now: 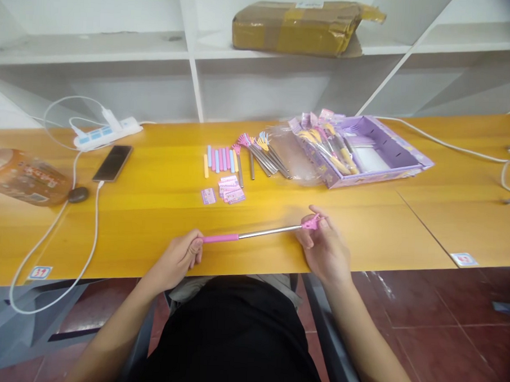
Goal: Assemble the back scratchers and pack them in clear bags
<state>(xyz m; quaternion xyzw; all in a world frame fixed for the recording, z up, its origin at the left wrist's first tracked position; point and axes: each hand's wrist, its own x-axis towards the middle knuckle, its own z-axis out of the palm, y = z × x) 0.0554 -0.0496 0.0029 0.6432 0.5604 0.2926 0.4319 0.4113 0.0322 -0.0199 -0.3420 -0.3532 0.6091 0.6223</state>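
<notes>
A back scratcher (270,231) with a pink handle, a metal rod and a pink claw head stretches between my two hands above the front of the table. The end of its pink handle is in my left hand (183,254), fingers closed around it. My right hand (325,247) pinches the claw head at the other end. Beyond them lie several loose handle sleeves (220,159) in pink, blue, purple and yellow. Beside these is a pile of metal rods with claw heads (265,152). Small printed cards (232,191) lie just in front.
A purple box (386,173) at the back right holds wrapped back scratchers; a clear plastic bag (292,153) lies against it. To the left are a power strip (109,134), a phone (112,163), white cables and an orange container (25,176). A taped carton (293,29) sits on the shelf.
</notes>
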